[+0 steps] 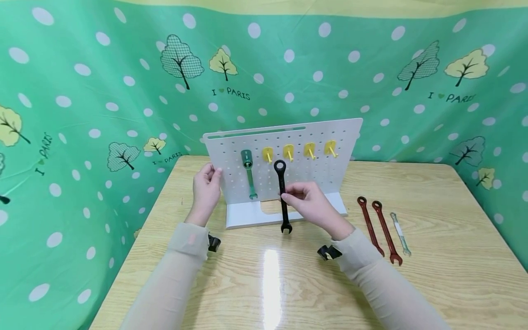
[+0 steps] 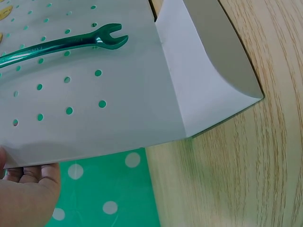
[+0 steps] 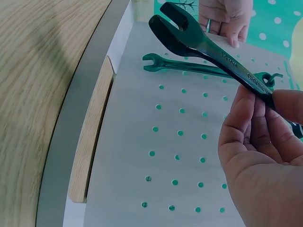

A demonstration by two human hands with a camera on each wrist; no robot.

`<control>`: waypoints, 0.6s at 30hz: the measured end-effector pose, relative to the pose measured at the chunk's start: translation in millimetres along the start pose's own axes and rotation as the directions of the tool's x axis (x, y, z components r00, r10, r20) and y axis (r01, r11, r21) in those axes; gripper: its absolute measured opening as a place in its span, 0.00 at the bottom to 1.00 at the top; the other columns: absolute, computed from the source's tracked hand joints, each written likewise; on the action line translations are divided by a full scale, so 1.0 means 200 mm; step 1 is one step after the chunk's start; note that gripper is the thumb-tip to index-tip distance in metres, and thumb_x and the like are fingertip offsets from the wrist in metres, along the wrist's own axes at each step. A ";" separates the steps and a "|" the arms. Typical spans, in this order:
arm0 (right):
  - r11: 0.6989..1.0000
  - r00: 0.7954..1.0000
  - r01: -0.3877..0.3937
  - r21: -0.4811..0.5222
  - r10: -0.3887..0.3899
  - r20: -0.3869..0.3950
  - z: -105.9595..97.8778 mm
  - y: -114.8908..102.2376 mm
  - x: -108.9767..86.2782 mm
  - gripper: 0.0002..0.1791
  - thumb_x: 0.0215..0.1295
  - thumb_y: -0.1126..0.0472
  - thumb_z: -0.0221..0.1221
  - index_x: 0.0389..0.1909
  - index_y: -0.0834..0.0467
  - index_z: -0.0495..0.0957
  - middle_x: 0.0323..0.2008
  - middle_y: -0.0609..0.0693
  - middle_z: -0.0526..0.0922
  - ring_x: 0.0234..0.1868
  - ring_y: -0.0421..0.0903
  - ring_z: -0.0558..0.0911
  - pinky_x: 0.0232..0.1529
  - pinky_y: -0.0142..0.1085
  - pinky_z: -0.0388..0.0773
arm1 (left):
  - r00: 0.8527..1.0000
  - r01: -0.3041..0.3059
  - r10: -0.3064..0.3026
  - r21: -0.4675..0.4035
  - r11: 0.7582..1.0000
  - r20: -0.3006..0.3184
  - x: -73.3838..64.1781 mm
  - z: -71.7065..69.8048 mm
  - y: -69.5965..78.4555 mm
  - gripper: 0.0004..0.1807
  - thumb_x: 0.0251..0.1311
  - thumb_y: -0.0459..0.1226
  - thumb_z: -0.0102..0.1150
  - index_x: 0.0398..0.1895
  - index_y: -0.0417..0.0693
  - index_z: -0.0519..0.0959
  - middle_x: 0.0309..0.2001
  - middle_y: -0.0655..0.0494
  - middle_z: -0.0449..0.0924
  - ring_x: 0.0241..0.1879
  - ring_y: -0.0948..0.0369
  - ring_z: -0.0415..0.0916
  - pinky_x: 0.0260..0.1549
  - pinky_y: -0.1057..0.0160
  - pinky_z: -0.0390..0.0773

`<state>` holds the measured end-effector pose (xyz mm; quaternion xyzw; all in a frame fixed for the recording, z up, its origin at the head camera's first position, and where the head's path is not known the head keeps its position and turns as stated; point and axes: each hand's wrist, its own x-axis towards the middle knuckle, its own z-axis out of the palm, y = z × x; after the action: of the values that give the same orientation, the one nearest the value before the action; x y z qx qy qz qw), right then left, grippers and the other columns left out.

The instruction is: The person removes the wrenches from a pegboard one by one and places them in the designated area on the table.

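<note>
My right hand (image 1: pixel 307 200) pinches a black combination wrench (image 1: pixel 282 192) by its shaft, ring end up and open end down, in front of a white pegboard (image 1: pixel 231 178). In the right wrist view the wrench's open jaw end (image 3: pixel 182 33) points to the upper left. My left hand (image 1: pixel 207 187) grips the pegboard's left edge, thumb in front and fingers behind. A green wrench (image 1: pixel 251 183) hangs from a green hook (image 1: pixel 246 156) at the board's left. Several yellow hooks (image 1: pixel 288 152) sit in a row to its right with nothing hung on them.
Two red wrenches (image 1: pixel 370 225) and a smaller silver-green wrench (image 1: pixel 400 233) lie on the wooden table (image 1: pixel 437 197) right of the board. The board's white base (image 1: pixel 243 216) rests on the table. A green dotted cloth (image 1: pixel 288 68) hangs behind.
</note>
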<state>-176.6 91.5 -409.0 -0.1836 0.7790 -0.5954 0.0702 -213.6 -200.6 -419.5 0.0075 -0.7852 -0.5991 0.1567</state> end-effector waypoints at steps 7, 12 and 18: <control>1.000 1.000 0.000 -0.016 0.000 -0.008 -0.03 0.01 -0.03 0.07 0.73 0.66 0.61 0.43 0.64 0.86 0.38 0.56 0.87 0.37 0.53 0.83 0.37 0.36 0.80 | 1.000 0.006 -0.006 0.011 1.000 -0.001 -0.01 0.00 0.01 0.13 0.78 0.35 0.50 0.54 0.36 0.79 0.50 0.42 0.83 0.49 0.53 0.80 0.51 0.48 0.79; 1.000 1.000 -0.011 -0.010 0.011 -0.017 -0.06 0.01 -0.06 0.07 0.73 0.66 0.60 0.44 0.64 0.85 0.40 0.58 0.87 0.38 0.50 0.84 0.41 0.37 0.81 | 1.000 0.006 -0.006 0.012 1.000 0.000 -0.01 0.00 0.01 0.13 0.78 0.35 0.50 0.54 0.36 0.78 0.50 0.42 0.84 0.46 0.54 0.80 0.45 0.52 0.81; 1.000 0.999 -0.019 -0.014 0.018 -0.027 -0.09 0.03 -0.08 0.07 0.73 0.67 0.60 0.43 0.66 0.85 0.39 0.57 0.87 0.39 0.55 0.84 0.41 0.37 0.82 | 1.000 0.005 -0.005 0.004 1.000 0.006 -0.01 0.00 0.01 0.14 0.79 0.35 0.49 0.56 0.35 0.78 0.51 0.42 0.83 0.44 0.54 0.79 0.39 0.54 0.79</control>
<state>-168.6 115.7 -410.4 -0.1688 0.7857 -0.5917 0.0638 -211.1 -200.2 -417.7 0.0080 -0.7867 -0.5981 0.1529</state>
